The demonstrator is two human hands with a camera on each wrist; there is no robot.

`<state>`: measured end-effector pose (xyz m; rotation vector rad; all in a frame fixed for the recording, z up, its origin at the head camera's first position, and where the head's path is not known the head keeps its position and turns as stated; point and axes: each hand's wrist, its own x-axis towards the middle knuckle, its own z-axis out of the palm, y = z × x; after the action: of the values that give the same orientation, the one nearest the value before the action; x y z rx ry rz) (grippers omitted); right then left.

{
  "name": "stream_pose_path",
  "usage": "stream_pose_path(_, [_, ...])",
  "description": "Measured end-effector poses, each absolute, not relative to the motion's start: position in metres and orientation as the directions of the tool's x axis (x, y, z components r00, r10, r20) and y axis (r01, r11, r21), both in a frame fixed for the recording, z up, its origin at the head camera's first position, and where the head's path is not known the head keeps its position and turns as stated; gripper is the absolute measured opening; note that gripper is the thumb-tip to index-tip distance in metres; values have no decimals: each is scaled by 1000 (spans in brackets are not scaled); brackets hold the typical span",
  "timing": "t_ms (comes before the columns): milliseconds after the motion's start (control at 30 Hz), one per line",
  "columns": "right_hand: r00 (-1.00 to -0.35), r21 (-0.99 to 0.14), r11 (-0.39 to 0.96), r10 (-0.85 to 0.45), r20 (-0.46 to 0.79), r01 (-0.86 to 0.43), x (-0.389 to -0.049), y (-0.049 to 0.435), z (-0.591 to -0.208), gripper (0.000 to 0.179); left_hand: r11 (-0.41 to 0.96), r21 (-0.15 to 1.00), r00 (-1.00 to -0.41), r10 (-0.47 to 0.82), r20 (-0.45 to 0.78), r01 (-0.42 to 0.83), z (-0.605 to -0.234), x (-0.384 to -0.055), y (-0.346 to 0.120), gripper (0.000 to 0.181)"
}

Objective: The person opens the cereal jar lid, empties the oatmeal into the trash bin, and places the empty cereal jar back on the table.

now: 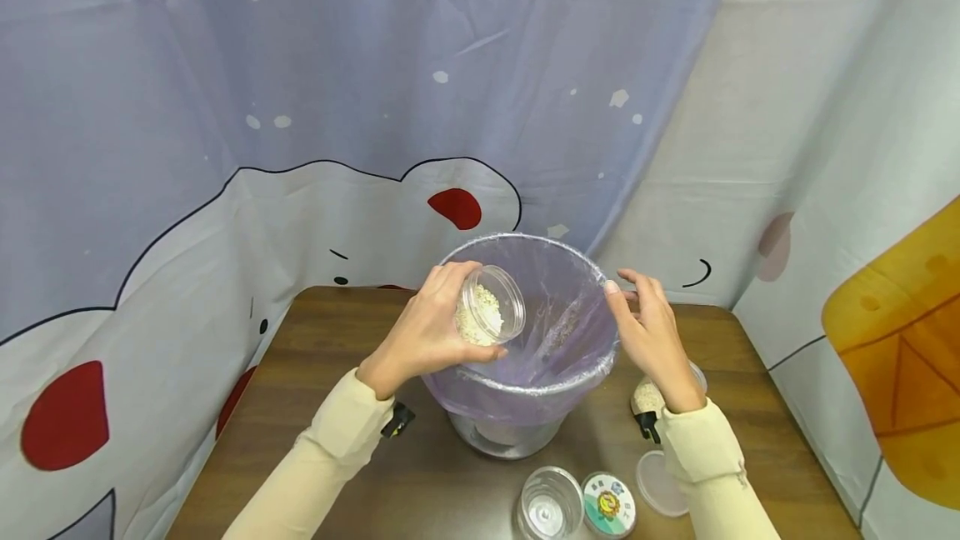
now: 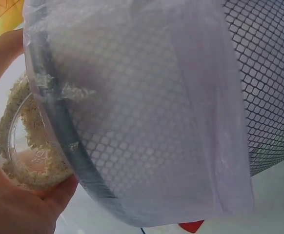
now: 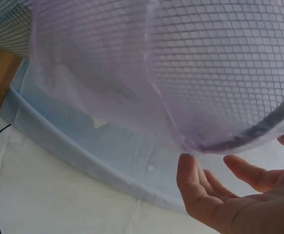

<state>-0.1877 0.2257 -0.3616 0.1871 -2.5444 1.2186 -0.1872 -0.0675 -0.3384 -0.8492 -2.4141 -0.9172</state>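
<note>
A mesh waste bin (image 1: pixel 525 394) lined with a pale purple plastic bag (image 1: pixel 558 332) stands on the wooden table (image 1: pixel 315 373). My left hand (image 1: pixel 427 327) grips a small clear jar (image 1: pixel 490 305) of whitish grains, tipped on its side over the bin's left rim. In the left wrist view the jar (image 2: pixel 27 146) lies against the bin's rim (image 2: pixel 59 122). My right hand (image 1: pixel 651 332) is beside the bin's right rim, fingers relaxed, one fingertip near the bag's edge. The right wrist view shows its fingers (image 3: pixel 195 183) just under the bag-covered rim (image 3: pixel 249 136), holding nothing.
At the table's front edge stand an empty clear jar (image 1: pixel 549 513), a lid with a printed label (image 1: pixel 609 505) and a clear lid (image 1: pixel 660 483). Another jar of grains (image 1: pixel 648 397) sits behind my right wrist. Printed cloth (image 1: pixel 300 107) hangs all around the table.
</note>
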Motion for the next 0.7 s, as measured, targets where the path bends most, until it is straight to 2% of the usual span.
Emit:
stream_pose_path(167, [-953,-735,643,24,303,-217,-193,220,-361,59,606,431,-724,399,562,669,-338,-188,-67,91])
stream_pose_path(400, [-936,-669,704,20,352,-237,-197,213,-369,55,619,422,-731,409,545,662,-339,-188,-67,90])
stream_pose_path(700, [-970,-648,728,-99,223,-223,-200,217,-367,71,621,398,-718,427,550,675,-339,-188,-67,90])
